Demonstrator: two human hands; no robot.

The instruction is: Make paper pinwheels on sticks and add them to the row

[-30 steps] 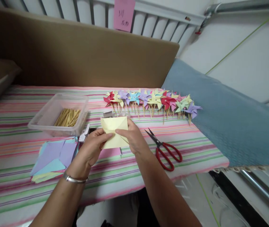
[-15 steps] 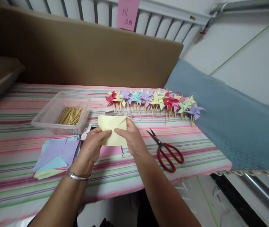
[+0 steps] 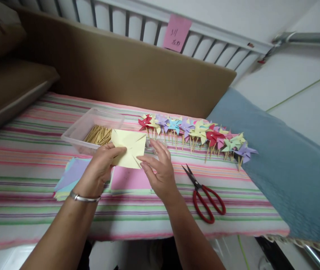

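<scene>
A pale yellow paper square (image 3: pixel 132 144) with slits running in from its corners is held up over the table. My left hand (image 3: pixel 102 161) grips its left side, thumb on the front face and fingers behind. At the lower right corner, the thumb and forefinger of my right hand (image 3: pixel 160 172) pinch the paper, the other fingers stretched out. Below lies a stack of paper squares with a pink one (image 3: pixel 130 179) on top. A fanned pile of coloured paper (image 3: pixel 74 172) sits left of it, partly hidden by my left forearm.
A clear plastic box (image 3: pixel 78 135) holds many short wooden sticks (image 3: pixel 98 134). Red-handled scissors (image 3: pixel 205 195) lie open-bladed at the right. Several finished paper pinwheels (image 3: pixel 199 131) on sticks line the back. Behind stands a brown board (image 3: pixel 132 71); a blue cloth (image 3: pixel 275 150) hangs to the right.
My right hand has let go of the paper's right side and shifted to its lower corner. My left hand keeps its hold. The view has swung left, showing the pink sheet more fully.
</scene>
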